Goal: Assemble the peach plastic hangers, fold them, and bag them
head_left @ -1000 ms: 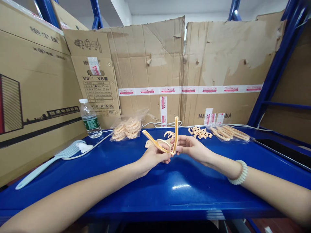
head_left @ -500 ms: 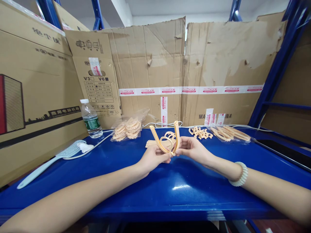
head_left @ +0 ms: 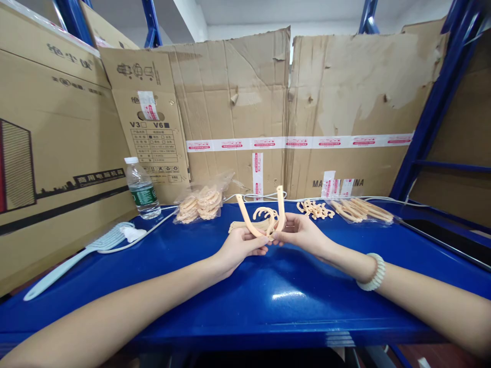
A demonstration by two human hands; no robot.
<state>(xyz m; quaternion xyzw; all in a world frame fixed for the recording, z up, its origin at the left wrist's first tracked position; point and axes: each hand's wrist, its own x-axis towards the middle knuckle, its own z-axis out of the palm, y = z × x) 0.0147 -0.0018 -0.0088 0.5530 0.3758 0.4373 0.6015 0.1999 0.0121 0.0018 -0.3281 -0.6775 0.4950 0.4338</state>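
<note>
My left hand (head_left: pixel 241 246) is closed, thumb and fingers pinching the lower end of a curved peach plastic arm (head_left: pixel 246 214). In my right hand (head_left: pixel 301 231) is a matching curved arm (head_left: pixel 281 203), gripped low down. The two arms meet between my fingertips and spread upward in a U, held above the table; my fingers hide the joint. A thin ring-like curved part shows inside the U, close to the right arm. Behind my hands lie a flat peach piece (head_left: pixel 237 225) and some curved peach pieces (head_left: pixel 263 210).
On the blue table (head_left: pixel 230 306) stand a water bottle (head_left: pixel 142 191), bagged peach parts (head_left: pixel 201 203), small hook-shaped pieces (head_left: pixel 315 208) and bagged long strips (head_left: pixel 362 210). A pale blue hairbrush (head_left: pixel 76 258) lies left, a dark flat device (head_left: pixel 448 240) right. Cardboard (head_left: pixel 238 117) walls the back.
The arms have turned between my fingers, so their broader faces now show and they stand slightly wider apart. Both hands keep their hold in nearly the same place.
</note>
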